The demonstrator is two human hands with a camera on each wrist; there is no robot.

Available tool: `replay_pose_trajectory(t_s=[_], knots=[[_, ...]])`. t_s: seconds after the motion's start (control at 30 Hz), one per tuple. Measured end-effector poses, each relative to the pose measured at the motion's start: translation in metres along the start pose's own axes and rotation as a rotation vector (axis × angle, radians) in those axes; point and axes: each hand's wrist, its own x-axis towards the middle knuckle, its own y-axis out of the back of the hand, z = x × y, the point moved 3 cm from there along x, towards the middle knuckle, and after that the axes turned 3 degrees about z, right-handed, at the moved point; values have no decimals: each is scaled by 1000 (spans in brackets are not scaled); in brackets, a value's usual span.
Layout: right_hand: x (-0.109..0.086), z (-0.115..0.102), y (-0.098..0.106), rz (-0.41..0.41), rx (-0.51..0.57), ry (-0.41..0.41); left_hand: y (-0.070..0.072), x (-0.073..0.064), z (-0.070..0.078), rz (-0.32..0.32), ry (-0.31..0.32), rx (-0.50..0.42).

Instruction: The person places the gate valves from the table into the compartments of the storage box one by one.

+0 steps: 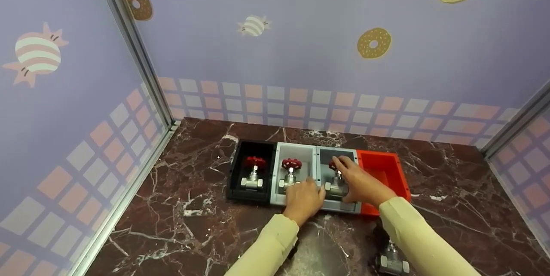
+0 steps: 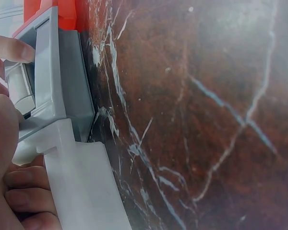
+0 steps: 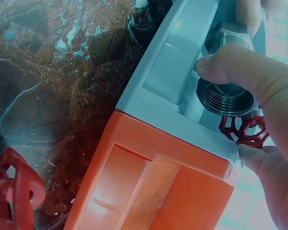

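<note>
A metal valve with a red handwheel [image 3: 245, 132] stands in the blue-grey bin [image 1: 337, 152]. My right hand [image 1: 359, 183] grips this valve, thumb along the threaded body [image 3: 228, 99] and fingers by the handwheel. My left hand [image 1: 305, 200] is at the front of the light grey bin [image 1: 296, 149], fingers curled inside it. Its thumb reaches over the divider toward the gripped valve's near end; whether it holds the valve or the wall, I cannot tell. Behind the left hand, another red-wheeled valve [image 1: 291, 164] stands in the light grey bin.
The black bin [image 1: 232, 190] at the left of the row holds a valve [image 1: 253, 175]. At the right end is the red bin [image 1: 382, 168]. Another valve [image 1: 392, 263] lies on the marble-patterned table [image 1: 189, 224], partly under the right sleeve. Patterned walls [image 1: 300, 56] enclose the table.
</note>
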Motion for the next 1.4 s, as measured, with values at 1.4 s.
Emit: replay_pose_trajectory(t_s=[1.4], knots=[[14,4,-17,-100,6,-64,1,-2,0,13,13,19]])
